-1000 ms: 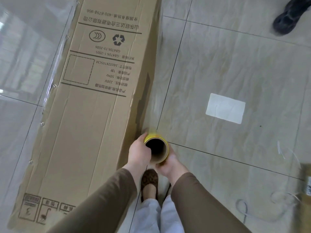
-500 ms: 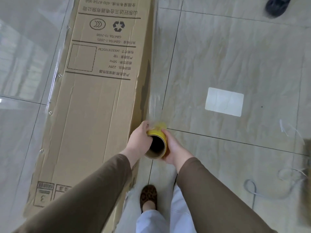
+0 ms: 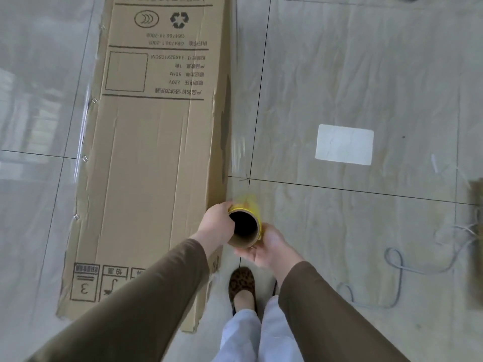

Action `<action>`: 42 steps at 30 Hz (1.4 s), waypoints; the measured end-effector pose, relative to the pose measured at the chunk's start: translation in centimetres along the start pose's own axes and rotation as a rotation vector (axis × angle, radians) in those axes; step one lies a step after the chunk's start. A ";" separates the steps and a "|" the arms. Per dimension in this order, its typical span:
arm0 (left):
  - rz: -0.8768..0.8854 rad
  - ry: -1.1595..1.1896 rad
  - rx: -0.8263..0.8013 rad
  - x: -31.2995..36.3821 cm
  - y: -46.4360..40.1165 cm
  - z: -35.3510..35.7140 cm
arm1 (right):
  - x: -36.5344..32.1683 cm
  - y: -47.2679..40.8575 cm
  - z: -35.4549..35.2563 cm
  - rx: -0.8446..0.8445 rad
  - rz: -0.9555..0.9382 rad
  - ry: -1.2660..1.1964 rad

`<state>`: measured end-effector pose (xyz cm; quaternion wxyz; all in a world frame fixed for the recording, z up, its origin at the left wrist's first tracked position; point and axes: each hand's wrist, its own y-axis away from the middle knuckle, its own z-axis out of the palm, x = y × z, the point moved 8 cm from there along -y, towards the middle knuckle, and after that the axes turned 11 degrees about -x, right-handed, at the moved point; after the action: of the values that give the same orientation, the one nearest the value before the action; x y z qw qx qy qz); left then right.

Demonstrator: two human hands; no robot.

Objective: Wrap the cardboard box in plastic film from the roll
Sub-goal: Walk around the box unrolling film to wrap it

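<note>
Both hands grip one roll (image 3: 245, 226) of plastic film, held end-on to the head camera so its dark hollow core faces up. Left hand (image 3: 218, 224): fingers curled around the roll's left side, closed on it. Right hand (image 3: 269, 248): palm cupped under the lower right rim, fingers partly spread, touching the cardboard core. Roll has a yellow band at the rim; its far end is motion-blurred.

Head view, task object: long cardboard box (image 3: 151, 158) lies flat on the tiled floor (image 3: 366, 61), running away from the person. Roll and both hands sit just beside the box's right edge, near its close end; left wrist overlaps that edge. A thin sheet of clear film (image 3: 239, 150) stretches from the roll forward along the box's right side; where it attaches I cannot tell.

Other items: white rectangular patch (image 3: 344, 144) on the floor, well right of the roll. Grey cable (image 3: 397, 280) looped at lower right. One leopard-print shoe (image 3: 241, 287) directly below the hands
</note>
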<state>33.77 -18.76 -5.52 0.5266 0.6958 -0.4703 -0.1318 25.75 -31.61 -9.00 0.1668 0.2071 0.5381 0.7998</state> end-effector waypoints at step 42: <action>-0.093 0.638 -0.071 -11.5 14.3 19.0 | 18.8 1.7 -11.4 0.038 0.129 -0.272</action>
<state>7.45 -21.22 -4.66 0.6647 0.7040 -0.2443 0.0529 3.72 -32.12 -8.37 0.1826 0.3506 0.5112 0.7632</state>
